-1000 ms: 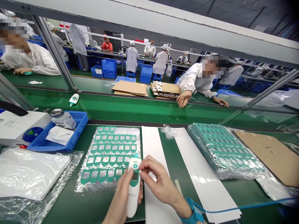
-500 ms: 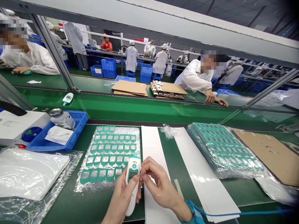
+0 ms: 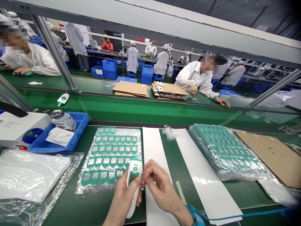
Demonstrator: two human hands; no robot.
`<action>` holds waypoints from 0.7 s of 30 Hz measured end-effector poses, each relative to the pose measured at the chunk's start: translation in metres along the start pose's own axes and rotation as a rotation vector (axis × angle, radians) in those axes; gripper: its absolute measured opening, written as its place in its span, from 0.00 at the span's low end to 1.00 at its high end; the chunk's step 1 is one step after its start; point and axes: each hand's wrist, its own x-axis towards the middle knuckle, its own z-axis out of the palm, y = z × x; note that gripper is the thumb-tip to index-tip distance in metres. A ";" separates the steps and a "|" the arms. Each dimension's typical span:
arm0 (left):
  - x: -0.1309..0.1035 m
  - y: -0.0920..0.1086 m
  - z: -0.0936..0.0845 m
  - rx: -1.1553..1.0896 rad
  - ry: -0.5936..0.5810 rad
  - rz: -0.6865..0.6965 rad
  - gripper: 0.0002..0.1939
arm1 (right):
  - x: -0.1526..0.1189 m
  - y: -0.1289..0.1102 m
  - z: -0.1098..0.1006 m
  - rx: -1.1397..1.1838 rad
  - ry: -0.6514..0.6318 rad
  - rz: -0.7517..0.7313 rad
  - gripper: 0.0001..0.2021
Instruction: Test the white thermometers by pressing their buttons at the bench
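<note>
A white and teal ear thermometer [image 3: 134, 192] stands almost upright in my left hand [image 3: 124, 195], its thumb lying beside the small dark screen. Just right of it, my right hand [image 3: 160, 188] has thumb and index finger pinched together close to the thermometer's edge; what they hold, if anything, is too small to make out. Behind the thermometer lies a clear plastic sheet of teal-framed pieces [image 3: 112, 160] in rows. A long white paper strip [image 3: 152, 141] runs beneath my right hand.
A blue tray [image 3: 78, 133] with a bottle [image 3: 63, 121] and white cloth stands left, behind bagged white sheets [image 3: 30, 175]. Stacked teal sheets [image 3: 225, 150] and cardboard [image 3: 270, 153] lie right. Another thermometer [image 3: 63, 99] rests on the green belt [image 3: 131, 111]. A blue cord [image 3: 246, 215] trails from my right wrist.
The thermometer on the belt has shifted left. The co-worker across the belt on the right has drawn one hand back to the left. My own hands have hardly moved.
</note>
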 end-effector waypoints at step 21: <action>0.013 -0.017 -0.025 0.370 -0.039 0.041 0.21 | 0.018 -0.033 -0.035 -1.026 -0.506 -0.292 0.22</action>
